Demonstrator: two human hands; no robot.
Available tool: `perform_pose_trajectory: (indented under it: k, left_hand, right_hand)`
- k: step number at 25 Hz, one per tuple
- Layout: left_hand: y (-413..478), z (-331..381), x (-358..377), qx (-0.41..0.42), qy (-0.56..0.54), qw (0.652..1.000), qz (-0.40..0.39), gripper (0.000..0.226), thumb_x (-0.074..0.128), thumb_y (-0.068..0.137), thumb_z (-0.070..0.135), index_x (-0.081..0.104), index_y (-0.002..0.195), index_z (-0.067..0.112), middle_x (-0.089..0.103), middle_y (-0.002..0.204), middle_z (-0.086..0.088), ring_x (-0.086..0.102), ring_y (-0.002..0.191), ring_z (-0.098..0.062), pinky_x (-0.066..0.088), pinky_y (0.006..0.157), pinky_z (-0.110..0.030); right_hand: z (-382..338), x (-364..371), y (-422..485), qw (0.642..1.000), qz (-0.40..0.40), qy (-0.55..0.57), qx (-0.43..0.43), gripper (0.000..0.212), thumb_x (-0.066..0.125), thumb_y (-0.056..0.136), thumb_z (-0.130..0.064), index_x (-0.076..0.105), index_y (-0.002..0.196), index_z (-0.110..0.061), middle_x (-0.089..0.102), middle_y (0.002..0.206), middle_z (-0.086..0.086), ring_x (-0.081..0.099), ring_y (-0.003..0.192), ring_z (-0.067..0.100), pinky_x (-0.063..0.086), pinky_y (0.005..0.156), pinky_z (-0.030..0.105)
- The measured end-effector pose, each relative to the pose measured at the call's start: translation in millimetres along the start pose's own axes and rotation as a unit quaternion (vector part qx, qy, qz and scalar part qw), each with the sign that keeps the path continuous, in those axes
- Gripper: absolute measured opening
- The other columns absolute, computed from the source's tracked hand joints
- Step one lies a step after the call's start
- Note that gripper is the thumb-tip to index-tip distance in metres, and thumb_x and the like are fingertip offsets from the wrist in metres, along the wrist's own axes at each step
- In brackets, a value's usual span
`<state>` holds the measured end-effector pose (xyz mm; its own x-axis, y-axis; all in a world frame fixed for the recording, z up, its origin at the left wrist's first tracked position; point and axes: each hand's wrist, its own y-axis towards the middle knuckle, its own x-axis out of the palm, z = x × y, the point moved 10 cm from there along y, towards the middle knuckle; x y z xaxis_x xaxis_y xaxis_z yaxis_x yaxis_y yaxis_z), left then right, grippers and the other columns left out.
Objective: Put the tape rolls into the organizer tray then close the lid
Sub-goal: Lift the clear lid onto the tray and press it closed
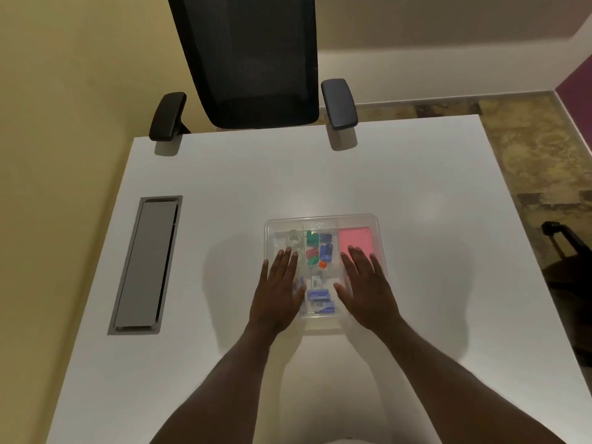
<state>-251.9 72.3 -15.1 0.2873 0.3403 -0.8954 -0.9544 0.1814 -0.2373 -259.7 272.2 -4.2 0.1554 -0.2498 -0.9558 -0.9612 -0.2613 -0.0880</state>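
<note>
A clear plastic organizer tray (322, 219) sits mid-table with its transparent lid (358, 221) lying on top. Through the lid I see a clear tape roll (292, 239) in the far left compartment, green, red and blue small items in the middle, and a pink pad (355, 241) on the right. My left hand (278, 293) lies flat on the lid's left side, fingers spread. My right hand (365, 288) lies flat on the right side, covering the pad's near end. Neither hand holds anything.
The white table (224, 193) has a grey cable hatch (145, 265) at the left. A black office chair (253, 62) stands at the far edge. A dark object (560, 245) stands on the floor past the table's right edge.
</note>
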Motion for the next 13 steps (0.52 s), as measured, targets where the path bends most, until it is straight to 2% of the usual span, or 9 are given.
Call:
perform_pose_trajectory:
  k: [3, 5, 8, 11, 13]
  left_hand:
    - [-14, 18, 7, 0.015, -0.022, 1.0, -0.016, 0.082, 0.036, 0.104, 0.068, 0.006, 0.17, 0.029, -0.004, 0.176, 0.011, -0.011, 0.161, -0.007, 0.001, 0.135, -0.038]
    - [-27, 27, 15, 0.016, -0.005, 1.0, -0.025, 0.084, 0.041, 0.104, 0.067, 0.008, 0.17, 0.028, -0.003, 0.178, 0.007, -0.011, 0.163, -0.012, 0.004, 0.137, -0.041]
    - [-40, 36, 31, 0.012, 0.047, 0.997, -0.052, 0.086, 0.045, 0.103, 0.066, 0.007, 0.171, 0.028, 0.001, 0.18, -0.001, -0.006, 0.167, -0.023, 0.005, 0.138, -0.046]
    - [-45, 38, 42, -0.006, 0.068, 0.995, -0.071, 0.086, 0.051, 0.105, 0.056, 0.004, 0.171, 0.027, -0.003, 0.18, -0.009, -0.006, 0.167, -0.033, 0.002, 0.137, -0.052]
    - [-45, 39, 43, -0.013, 0.083, 0.994, -0.064, 0.081, 0.051, 0.11, 0.043, 0.001, 0.171, 0.026, -0.002, 0.18, -0.011, -0.005, 0.167, -0.034, 0.0, 0.134, -0.05]
  right_hand:
    - [-45, 6, -14, 0.998, -0.026, 0.03, -0.039, 0.076, 0.052, 0.094, -0.064, 0.041, 0.153, -0.018, 0.037, 0.163, 0.005, 0.03, 0.154, 0.025, 0.026, 0.125, 0.051]
    - [-62, 8, -32, 0.998, -0.021, 0.02, -0.054, 0.073, 0.064, 0.089, -0.057, 0.051, 0.148, -0.015, 0.047, 0.157, 0.009, 0.041, 0.148, 0.029, 0.037, 0.119, 0.054]
    - [-64, 9, -49, 1.0, -0.023, 0.006, -0.019, 0.072, 0.085, 0.076, -0.044, 0.063, 0.137, -0.013, 0.06, 0.144, 0.013, 0.058, 0.134, 0.034, 0.051, 0.105, 0.056]
    - [-62, 8, -58, 1.0, -0.009, -0.026, -0.012, 0.071, 0.095, 0.065, -0.035, 0.071, 0.128, -0.013, 0.066, 0.136, 0.014, 0.064, 0.125, 0.034, 0.057, 0.097, 0.054]
    - [-59, 6, -60, 0.999, 0.011, -0.035, -0.016, 0.07, 0.098, 0.06, -0.029, 0.073, 0.124, -0.013, 0.069, 0.132, 0.015, 0.067, 0.121, 0.034, 0.059, 0.094, 0.054]
